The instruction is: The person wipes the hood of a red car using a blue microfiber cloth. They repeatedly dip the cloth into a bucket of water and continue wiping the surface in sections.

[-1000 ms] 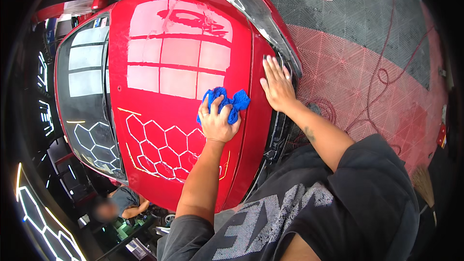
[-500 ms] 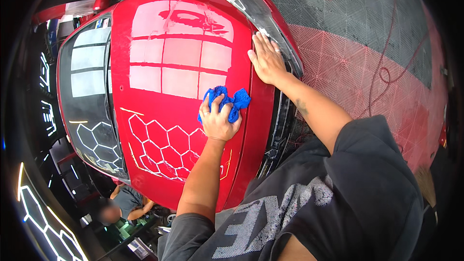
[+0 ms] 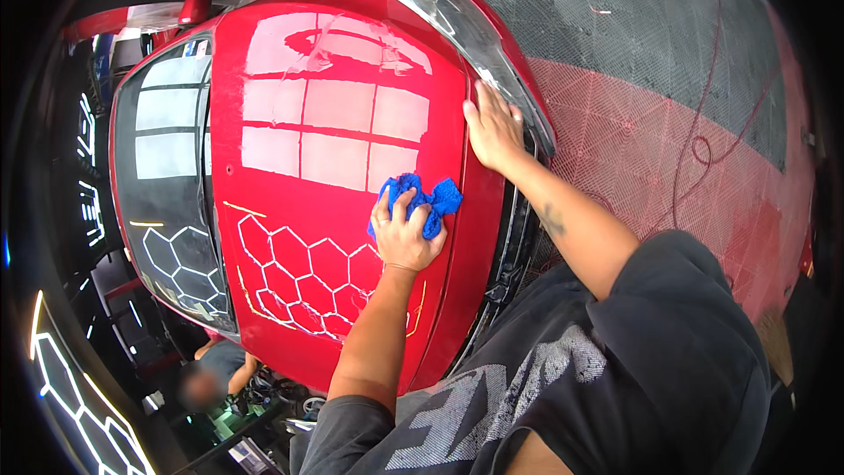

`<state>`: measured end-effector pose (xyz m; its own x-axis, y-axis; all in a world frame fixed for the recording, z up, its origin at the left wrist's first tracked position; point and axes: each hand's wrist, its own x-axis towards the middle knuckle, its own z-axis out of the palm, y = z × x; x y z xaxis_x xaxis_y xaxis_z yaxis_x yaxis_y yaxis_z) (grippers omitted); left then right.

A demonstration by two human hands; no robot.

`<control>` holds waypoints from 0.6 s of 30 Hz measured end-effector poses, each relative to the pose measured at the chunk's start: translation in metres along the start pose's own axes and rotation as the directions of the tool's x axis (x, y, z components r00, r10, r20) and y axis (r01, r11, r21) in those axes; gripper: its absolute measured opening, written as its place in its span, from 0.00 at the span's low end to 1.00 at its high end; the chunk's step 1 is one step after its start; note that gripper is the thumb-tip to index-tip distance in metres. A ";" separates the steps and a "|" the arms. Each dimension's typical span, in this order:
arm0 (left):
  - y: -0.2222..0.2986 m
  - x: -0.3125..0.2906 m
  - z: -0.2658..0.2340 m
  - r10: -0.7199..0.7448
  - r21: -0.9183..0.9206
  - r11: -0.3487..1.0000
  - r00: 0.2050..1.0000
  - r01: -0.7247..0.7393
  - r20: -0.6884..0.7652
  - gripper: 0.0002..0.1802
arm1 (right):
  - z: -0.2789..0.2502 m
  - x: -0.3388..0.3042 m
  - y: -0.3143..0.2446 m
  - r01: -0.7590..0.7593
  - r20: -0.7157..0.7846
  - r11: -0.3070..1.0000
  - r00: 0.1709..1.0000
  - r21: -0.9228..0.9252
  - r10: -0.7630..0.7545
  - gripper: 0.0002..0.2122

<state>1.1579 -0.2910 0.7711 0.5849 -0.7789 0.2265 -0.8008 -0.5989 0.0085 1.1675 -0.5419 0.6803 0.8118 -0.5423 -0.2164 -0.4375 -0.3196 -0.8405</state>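
Note:
A bunched blue cloth (image 3: pixel 447 196) is under my left hand (image 3: pixel 409 233), whose fingers curl over it and press it on the glossy red car hood (image 3: pixel 338 189). A ring shows on one finger of that hand. Farther off, my right hand (image 3: pixel 494 130) lies flat along the hood's front edge, beside the clear headlight (image 3: pixel 440 13), with fingers stretched out and nothing in them. Square panel and hexagon light reflections cover the hood, and some smears show in the far reflection.
The dark windshield (image 3: pixel 167 185) and a red side mirror (image 3: pixel 195 7) are on the left. A thin hose (image 3: pixel 694 149) loops across the grey and red grid floor (image 3: pixel 607 114) at right. Another person (image 3: pixel 224 365) is low at the left, past the car, near some equipment.
My left hand and the cloth have shifted only slightly on the hood. My right hand has slid a little nearer along the front edge. The view has moved slightly too.

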 end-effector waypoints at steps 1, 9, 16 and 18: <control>0.002 0.001 -0.001 0.004 0.003 1.000 1.000 -0.004 0.007 0.16 | 0.004 -0.003 0.001 0.005 -0.035 1.000 0.999 -0.015 -0.006 0.35; 0.002 0.000 -0.005 0.007 0.001 1.000 1.000 -0.007 0.012 0.17 | 0.008 0.058 -0.029 0.001 -0.048 0.999 0.999 0.036 0.000 0.35; 0.002 0.006 -0.004 0.019 0.002 1.000 1.000 -0.019 0.003 0.17 | 0.013 0.066 -0.040 -0.031 -0.092 0.998 0.995 0.052 0.035 0.34; 0.004 0.007 -0.006 0.012 -0.001 1.000 1.000 -0.012 0.027 0.17 | 0.007 0.067 -0.037 -0.029 -0.071 1.000 0.997 0.012 0.030 0.34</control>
<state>1.1582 -0.2980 0.7784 0.5786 -0.7907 0.2002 -0.8078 -0.5894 0.0067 1.2408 -0.5614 0.6933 0.7691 -0.6051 -0.2058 -0.4562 -0.2941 -0.8399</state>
